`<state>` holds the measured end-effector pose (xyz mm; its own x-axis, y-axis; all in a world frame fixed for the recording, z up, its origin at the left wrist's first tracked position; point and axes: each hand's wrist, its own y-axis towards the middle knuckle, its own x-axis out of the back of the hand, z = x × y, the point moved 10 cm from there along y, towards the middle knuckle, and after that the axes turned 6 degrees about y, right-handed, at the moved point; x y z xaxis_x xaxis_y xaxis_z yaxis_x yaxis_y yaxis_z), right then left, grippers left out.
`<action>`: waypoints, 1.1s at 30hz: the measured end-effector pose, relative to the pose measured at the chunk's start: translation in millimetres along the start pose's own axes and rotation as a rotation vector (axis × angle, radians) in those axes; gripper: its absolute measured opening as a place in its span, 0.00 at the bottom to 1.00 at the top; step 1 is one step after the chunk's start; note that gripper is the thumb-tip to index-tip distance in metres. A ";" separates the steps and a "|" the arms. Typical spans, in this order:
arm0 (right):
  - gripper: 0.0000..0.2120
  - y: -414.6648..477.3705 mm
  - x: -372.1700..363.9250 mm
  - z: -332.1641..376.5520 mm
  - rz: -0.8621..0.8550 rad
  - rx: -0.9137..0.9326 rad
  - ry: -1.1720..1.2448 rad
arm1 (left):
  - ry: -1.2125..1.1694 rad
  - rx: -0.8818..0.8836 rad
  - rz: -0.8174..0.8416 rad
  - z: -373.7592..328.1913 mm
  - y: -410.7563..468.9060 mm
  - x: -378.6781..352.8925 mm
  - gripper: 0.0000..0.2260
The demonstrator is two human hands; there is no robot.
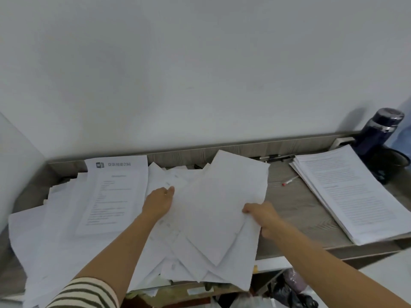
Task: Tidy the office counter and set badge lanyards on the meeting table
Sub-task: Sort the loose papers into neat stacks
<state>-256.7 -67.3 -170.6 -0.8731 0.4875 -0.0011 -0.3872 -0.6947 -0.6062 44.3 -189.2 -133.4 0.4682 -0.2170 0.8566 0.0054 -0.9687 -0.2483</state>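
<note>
Both forearms reach up from the lower frame. The left hand [159,202] lies knuckles-up at centre, its fingertips hidden under a blank sheet [224,201], so I cannot tell its grip. The right hand [260,215] pinches that sheet's lower right edge. Loose papers [66,230] cover the counter [295,205] centre-left. A capped dark bottle [378,130] stands at far right.

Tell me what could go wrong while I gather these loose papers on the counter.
1. The loose sheets that your right hand pinches are fanned unevenly; some could slip out.
2. The overhanging papers at the front edge of the counter could slide off.
3. The red-tipped pen might get swept along.
</note>
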 end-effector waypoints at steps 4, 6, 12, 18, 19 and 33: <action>0.24 4.7 -14.3 2.9 0.029 0.012 0.134 | -0.212 0.085 0.202 -10.7 -2.3 -29.5 0.20; 0.26 6.0 -13.4 4.2 0.004 0.029 0.155 | -0.241 0.109 0.282 -10.8 -5.7 -44.4 0.19; 0.12 10.5 -12.4 -7.6 0.070 -0.023 -0.027 | -0.447 0.188 0.248 -4.7 -7.8 -45.2 0.15; 0.09 12.5 -12.1 -6.7 0.138 0.045 -0.202 | -0.531 0.160 0.538 -31.0 -35.1 -67.7 0.21; 0.12 15.0 -9.6 -3.0 0.126 0.079 -0.158 | -0.587 0.135 0.528 -36.8 -36.1 -62.5 0.18; 0.23 -58.4 -62.2 129.4 0.563 0.471 -0.102 | -1.061 -0.346 0.154 -80.5 -63.0 97.1 0.20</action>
<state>-218.1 -125.6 -32.2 -0.9913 -0.0453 -0.1236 0.0615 -0.9896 -0.1303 18.4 -159.0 1.8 0.9582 -0.2844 -0.0316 -0.2855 -0.9576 -0.0382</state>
